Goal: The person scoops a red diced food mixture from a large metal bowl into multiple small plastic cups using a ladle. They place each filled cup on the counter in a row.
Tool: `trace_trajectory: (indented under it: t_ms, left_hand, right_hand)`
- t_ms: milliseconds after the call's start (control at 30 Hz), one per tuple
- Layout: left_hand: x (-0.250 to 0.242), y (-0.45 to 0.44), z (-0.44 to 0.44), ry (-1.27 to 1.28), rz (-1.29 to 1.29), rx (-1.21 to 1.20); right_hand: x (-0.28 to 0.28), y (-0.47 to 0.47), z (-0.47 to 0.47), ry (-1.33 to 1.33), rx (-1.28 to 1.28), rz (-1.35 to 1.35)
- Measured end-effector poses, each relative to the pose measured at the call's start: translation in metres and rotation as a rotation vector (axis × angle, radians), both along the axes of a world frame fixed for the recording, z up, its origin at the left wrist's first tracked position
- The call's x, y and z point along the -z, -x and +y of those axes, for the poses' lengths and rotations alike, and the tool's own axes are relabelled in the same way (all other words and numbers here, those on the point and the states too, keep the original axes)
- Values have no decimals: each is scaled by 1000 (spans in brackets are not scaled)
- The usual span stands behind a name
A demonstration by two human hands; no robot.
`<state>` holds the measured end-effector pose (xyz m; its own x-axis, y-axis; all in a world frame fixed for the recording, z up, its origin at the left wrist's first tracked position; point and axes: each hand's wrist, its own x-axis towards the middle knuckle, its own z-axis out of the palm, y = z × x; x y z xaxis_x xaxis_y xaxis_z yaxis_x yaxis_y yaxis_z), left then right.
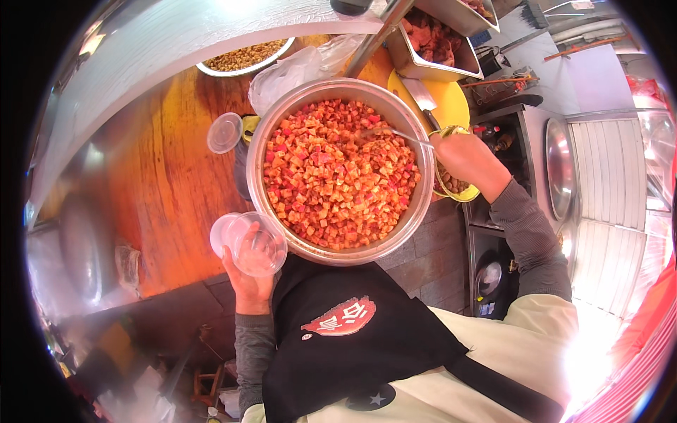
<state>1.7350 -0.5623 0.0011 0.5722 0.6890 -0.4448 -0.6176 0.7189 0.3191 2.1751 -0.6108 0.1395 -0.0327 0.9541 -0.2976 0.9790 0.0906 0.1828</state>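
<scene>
A large metal basin (255, 158) full of red-coated diced food (338, 185), which looks like seasoned radish cubes, stands before me at the table's edge. My left hand (251, 283) holds a clear round plastic cup (262, 248) just left of the basin's lower rim. The cup appears to have nothing in it. My right hand (470, 161) grips the handle of a metal spoon (410, 137) over the basin's right rim. The spoon's far end rests among the cubes, partly hidden by them. Beside the cup, a white round lid or tub (221, 232) shows.
A clear lid (225, 132) lies left of the basin on the wooden table (164, 190). A cleaver (420, 98) rests on a yellow cutting board (457, 103). Behind are a meat tray (468, 66), a plastic bag (285, 79) and a bowl (238, 71). A yellow-rimmed container (468, 195) sits under my right hand.
</scene>
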Motion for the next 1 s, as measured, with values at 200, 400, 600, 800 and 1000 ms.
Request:
trace_trajectory:
  t_ms: [200,400,600,800,1000]
  left_hand:
    - [-1,-1,-3,-5,65,-18]
    - [-1,-2,-2,1,65,-17]
    - [-2,-1,1,5,59,10]
    - [0,4,5,10,-48,60]
    - [-1,2,7,10,-42,60]
  right_hand:
    - [80,25,74,-162,64,-2]
    - [105,9,59,179,169,187]
    - [57,25,-27,151,383,330]
    - [-12,45,-87,-39,517,441]
    - [23,76,-83,3,417,309]
